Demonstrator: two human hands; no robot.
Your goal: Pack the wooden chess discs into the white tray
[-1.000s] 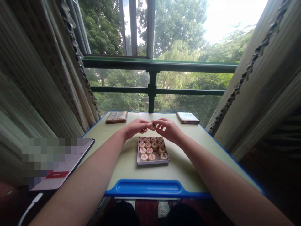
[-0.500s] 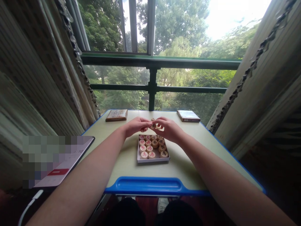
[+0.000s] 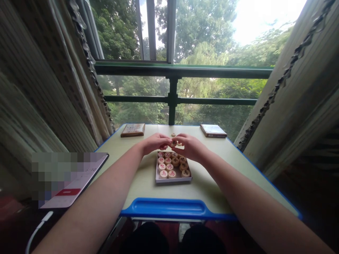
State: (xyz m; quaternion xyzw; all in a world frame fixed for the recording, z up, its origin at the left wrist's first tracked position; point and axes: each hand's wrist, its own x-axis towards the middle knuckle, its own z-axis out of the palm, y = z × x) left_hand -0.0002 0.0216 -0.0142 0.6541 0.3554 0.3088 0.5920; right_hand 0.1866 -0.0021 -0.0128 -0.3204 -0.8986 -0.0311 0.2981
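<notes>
A round wooden xiangqi piece (image 3: 173, 144) with a dark character is held between my two hands, above the far edge of a shallow white box (image 3: 173, 180). My left hand (image 3: 156, 141) pinches its left side, fingers closed. On its other side, the fingers of my right hand (image 3: 187, 146) are curled round it. Rows of xiangqi pieces (image 3: 172, 174) with red or dark characters lie face up in the box, with a gap in the front right part. Beyond my fingers, a loose piece (image 3: 173, 134) lies on the table, and another (image 3: 179, 144) shows partly behind my right hand.
The pale table (image 3: 137, 180) has a blue edge with a moulded blue tray (image 3: 169, 207) at the front. Flat boxes stand at the back left (image 3: 132, 129) and back right (image 3: 213, 130). A tablet (image 3: 79, 187) with a white cable (image 3: 39, 225) is at the left.
Both hands stay on the piece, with only slight finger movement. The whole view has shifted a little, and the loose piece at the back shows more clearly.
</notes>
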